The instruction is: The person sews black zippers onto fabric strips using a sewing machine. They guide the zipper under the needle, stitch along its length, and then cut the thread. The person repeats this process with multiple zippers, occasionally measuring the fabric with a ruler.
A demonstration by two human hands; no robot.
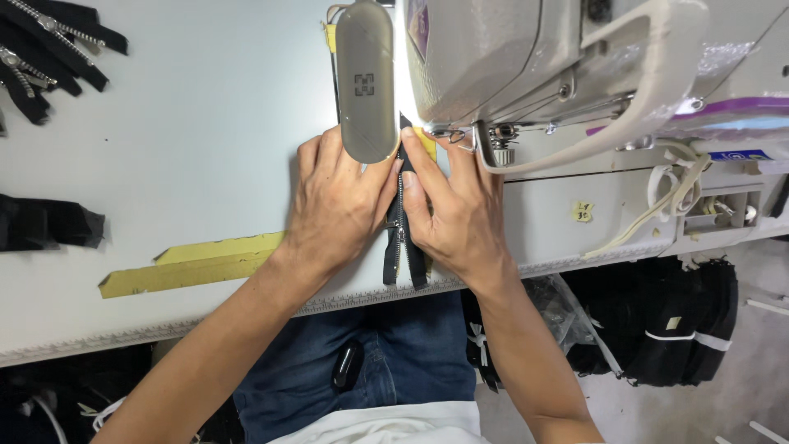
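the black zipper (400, 238) lies flat between the left hand (337, 205) and right hand (456, 210), both pressing it down. its top is under the sewing machine (526, 66); most looks unsewn.

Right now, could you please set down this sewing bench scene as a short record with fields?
Left hand: flat on the black zipper tape with metal teeth, pressing its left side.
Right hand: flat on the zipper's right side, fingertips near the needle area.
Machine: beige industrial sewing machine over the zipper's top end.
Table: pale grey worktop with yellow tape strips.
Elsewhere: more black zippers at far left.
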